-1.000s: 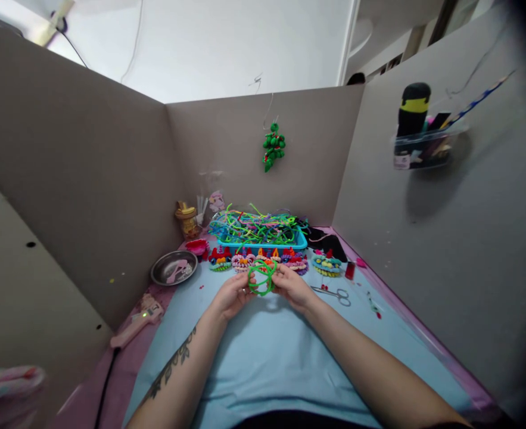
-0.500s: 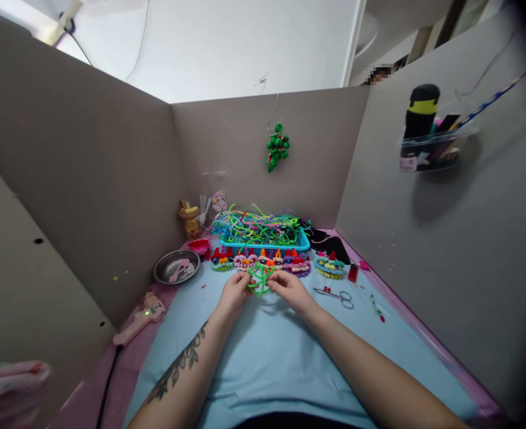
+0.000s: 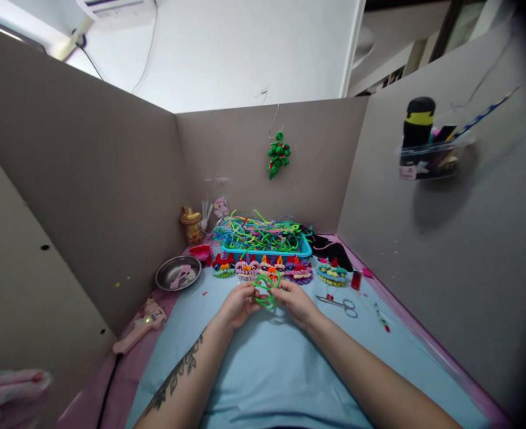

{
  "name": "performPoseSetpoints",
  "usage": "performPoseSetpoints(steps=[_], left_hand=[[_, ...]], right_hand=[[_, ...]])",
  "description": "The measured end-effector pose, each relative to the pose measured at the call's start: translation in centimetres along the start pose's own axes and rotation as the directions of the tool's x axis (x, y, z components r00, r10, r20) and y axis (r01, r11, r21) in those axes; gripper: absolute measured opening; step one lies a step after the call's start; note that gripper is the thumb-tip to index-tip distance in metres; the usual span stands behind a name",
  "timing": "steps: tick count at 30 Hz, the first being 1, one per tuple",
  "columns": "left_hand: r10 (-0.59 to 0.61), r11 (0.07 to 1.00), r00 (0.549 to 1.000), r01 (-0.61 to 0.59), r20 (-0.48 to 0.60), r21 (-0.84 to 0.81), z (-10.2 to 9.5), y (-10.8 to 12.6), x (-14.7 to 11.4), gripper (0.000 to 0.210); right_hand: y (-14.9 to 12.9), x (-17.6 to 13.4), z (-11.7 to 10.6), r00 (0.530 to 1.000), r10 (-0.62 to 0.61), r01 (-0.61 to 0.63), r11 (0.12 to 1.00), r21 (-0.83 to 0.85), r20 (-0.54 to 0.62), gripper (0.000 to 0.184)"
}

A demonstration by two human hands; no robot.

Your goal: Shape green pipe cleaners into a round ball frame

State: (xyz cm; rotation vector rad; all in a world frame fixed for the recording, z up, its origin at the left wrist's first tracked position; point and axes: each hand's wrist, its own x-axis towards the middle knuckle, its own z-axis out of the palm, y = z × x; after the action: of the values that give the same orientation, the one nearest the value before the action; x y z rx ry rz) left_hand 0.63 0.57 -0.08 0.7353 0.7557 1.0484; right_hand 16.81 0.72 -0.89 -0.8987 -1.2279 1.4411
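Note:
Both my hands are together over the blue cloth (image 3: pixel 263 369), just in front of a row of colourful fuzzy figures (image 3: pixel 298 271). Between them is a bright green pipe cleaner (image 3: pixel 268 302), bent into several crossing loops. My left hand (image 3: pixel 239 304) pinches its left side with thumb and fingers. The opposite side is pinched by my right hand (image 3: pixel 295 301). Some of the fingertips are hidden behind the loops. Scissors (image 3: pixel 339 304) lie on the cloth to the right of my right hand.
Behind the figures stands a blue basket (image 3: pixel 240 252) heaped with pipe cleaners. On the left are a metal bowl (image 3: pixel 161 281) and a pink glue gun (image 3: pixel 140 329) with a lit light and a cord. Grey partitions (image 3: pixel 401 238) enclose the desk. A holder (image 3: pixel 432 170) hangs at right.
The view has tilted slightly, so the scene sits a little lower. The green loops have turned and changed shape between my fingers, and my left hand has rolled somewhat. Both hands keep their hold.

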Motion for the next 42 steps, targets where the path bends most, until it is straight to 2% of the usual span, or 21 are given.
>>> performPoseSetpoints(steps=[3,7,15,24,34,42], left_hand=[[-0.008,0.998,1.000,0.007,-0.010,-0.058,-0.08,-0.04,0.00,0.003],[0.027,0.998,1.000,-0.027,-0.002,-0.048,-0.33,-0.26,0.15,0.006],[0.097,0.994,0.992,-0.092,0.081,-0.064,-0.50,-0.35,0.18,0.011],[0.078,0.994,0.997,-0.080,-0.031,-0.071,-0.32,-0.34,0.28,0.017],[0.079,0.995,0.997,-0.077,0.021,-0.061,-0.70,-0.24,0.24,0.018],[0.069,0.996,0.996,-0.072,-0.055,-0.048,-0.15,-0.08,0.07,0.022]], right_hand=[[0.35,0.02,0.06,0.999,0.019,-0.018,0.999,0.040,-0.029,0.038],[0.49,0.01,0.22,0.998,0.031,-0.027,0.997,0.079,-0.050,0.036],[0.44,0.12,0.39,0.997,0.026,-0.016,0.991,0.131,-0.076,0.030],[0.42,-0.08,0.47,0.997,0.044,-0.039,0.995,0.088,-0.062,0.034],[-0.35,-0.39,0.59,0.995,0.050,-0.040,0.992,0.122,-0.083,0.038],[0.28,-0.34,0.51,0.996,0.048,-0.041,0.994,0.100,-0.071,0.036]])
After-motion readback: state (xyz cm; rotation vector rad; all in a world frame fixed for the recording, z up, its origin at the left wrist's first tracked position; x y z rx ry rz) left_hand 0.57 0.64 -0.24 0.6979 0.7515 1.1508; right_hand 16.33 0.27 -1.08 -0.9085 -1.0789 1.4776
